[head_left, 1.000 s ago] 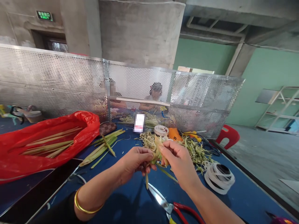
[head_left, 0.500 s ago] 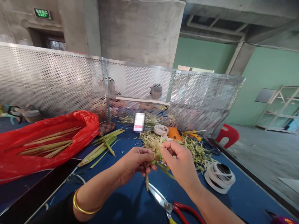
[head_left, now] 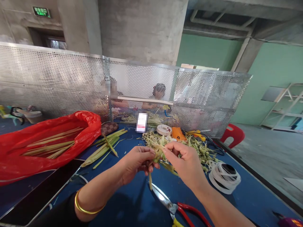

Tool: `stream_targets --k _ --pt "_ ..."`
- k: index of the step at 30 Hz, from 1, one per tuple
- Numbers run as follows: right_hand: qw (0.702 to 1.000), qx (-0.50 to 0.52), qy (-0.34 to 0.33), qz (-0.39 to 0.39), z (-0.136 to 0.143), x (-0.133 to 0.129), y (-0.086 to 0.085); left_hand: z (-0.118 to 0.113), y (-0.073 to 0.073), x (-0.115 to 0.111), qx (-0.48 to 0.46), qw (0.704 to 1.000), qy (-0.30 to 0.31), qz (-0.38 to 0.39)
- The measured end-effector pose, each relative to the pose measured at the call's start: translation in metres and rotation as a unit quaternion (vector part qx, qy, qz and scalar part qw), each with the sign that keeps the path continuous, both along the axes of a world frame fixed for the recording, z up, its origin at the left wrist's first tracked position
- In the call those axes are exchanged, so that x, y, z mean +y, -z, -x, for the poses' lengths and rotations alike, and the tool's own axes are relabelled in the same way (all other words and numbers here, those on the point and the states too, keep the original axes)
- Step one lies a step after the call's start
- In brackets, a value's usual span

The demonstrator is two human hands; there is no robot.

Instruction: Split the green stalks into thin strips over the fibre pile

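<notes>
My left hand (head_left: 142, 159) is closed, its thumb and fingers pinching a bundle of pale green and straw-coloured leaf strips (head_left: 159, 154). Opposite it, my right hand (head_left: 181, 157) pinches the upper part of the same strips between thumb and forefinger. One narrow strip end hangs below the left hand, and a wider strip trails under the right palm. Part of the bundle is hidden by the fingers. Below the hands lie scissors (head_left: 163, 197) with red handles, blades pointing toward the hanging strip. Behind the right hand spreads a heap of leaf scraps (head_left: 201, 151).
A red plastic bag (head_left: 90, 121) with long dry leaves lies left, beside loose leaves (head_left: 101, 151) and a checked pouch (head_left: 109, 127). On the right stands a white ribbon roll (head_left: 224, 178). A perforated metal screen (head_left: 139, 75) closes the back; two people sit behind it.
Both hands stay on the strips. A pale strip now stands up between them, and the right fingertips have shifted slightly on the bundle. The view has moved a little.
</notes>
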State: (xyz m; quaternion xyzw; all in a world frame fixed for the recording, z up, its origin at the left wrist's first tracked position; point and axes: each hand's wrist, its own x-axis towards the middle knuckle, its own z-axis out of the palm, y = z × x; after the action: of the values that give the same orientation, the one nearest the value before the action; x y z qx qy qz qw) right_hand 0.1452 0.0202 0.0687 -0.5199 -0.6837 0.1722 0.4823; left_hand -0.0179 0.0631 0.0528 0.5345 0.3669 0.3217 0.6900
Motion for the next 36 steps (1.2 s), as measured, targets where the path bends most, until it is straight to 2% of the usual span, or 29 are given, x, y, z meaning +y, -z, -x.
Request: stream_targets --k 5,12,17,25,32,36 --pt "0.998 -0.044 -0.023 0.029 -0.014 0.000 -0.009 0.000 -0.003 0.000 -0.002 1.000 -0.013 -0.001" --pt "0.995 -0.056 -0.041 0.069 -0.025 -0.001 -0.017 0.000 -0.003 -0.001 -0.011 1.000 -0.015 0.008" --pt "0.993 -0.084 -0.053 0.070 -0.026 -0.001 -0.015 -0.001 -0.003 -0.002 -0.012 1.000 -0.022 0.011" --pt "0.991 -0.119 -0.020 0.050 -0.018 -0.001 -0.010 -0.002 -0.006 -0.003 0.018 0.999 -0.033 -0.003" --pt "0.987 -0.145 0.009 0.068 -0.020 0.002 -0.010 -0.001 -0.007 -0.003 -0.020 1.000 -0.013 -0.002" --pt "0.989 -0.132 -0.004 0.068 -0.020 0.003 -0.010 -0.002 -0.006 -0.005 0.016 0.999 -0.015 -0.050"
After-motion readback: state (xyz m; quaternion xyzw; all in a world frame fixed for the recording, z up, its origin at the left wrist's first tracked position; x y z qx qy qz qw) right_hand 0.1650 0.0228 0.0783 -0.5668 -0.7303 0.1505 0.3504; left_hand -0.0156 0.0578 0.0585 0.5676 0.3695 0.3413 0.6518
